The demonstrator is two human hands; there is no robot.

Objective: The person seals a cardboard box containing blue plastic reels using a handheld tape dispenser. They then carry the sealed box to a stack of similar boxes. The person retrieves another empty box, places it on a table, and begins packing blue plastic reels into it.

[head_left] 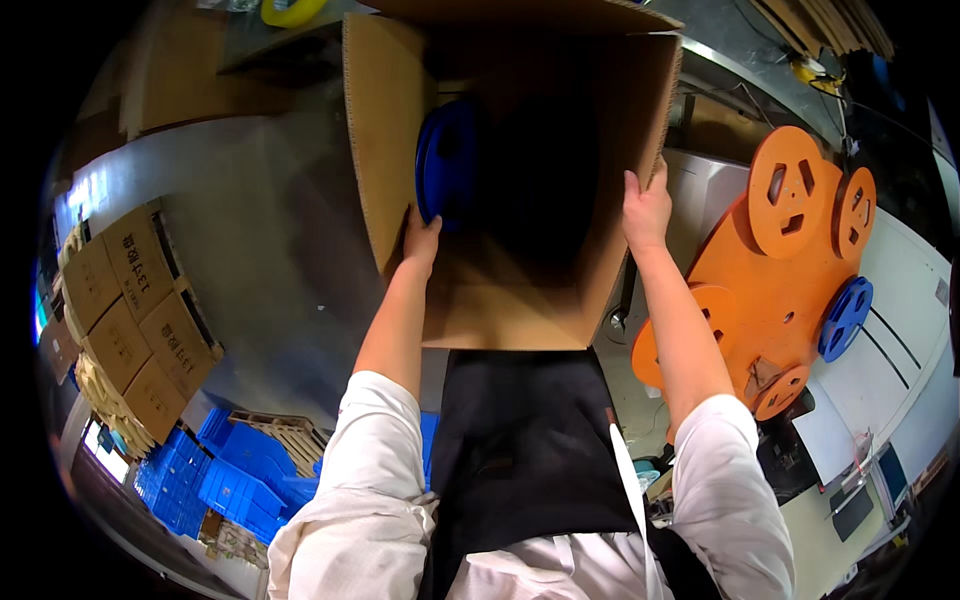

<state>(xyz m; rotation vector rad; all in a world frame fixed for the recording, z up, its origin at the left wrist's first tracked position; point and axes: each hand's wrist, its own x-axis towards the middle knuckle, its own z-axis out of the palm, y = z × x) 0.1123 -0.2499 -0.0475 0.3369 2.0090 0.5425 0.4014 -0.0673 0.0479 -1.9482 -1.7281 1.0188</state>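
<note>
An open cardboard box (510, 315) stands in front of me, its mouth facing my body. Inside, against its left wall, a blue plastic reel (445, 165) stands on edge. My left hand (422, 243) reaches into the opening and pinches the lower near edge of this reel, its thumb on the right and fingers on the left. With my right hand (648, 210) I grip the right wall of the box, thumb on the inner side and fingers around the outside. Deep shadow hides the right and back of the box interior.
To the right, an orange round table (740, 290) carries several orange reels (785, 195) and a blue reel (846, 318). Stacked cartons (125, 290) stand at the left, with blue plastic crates (240, 485) and a wooden pallet (285, 440) below. Yellow tape (292, 10) lies at the top.
</note>
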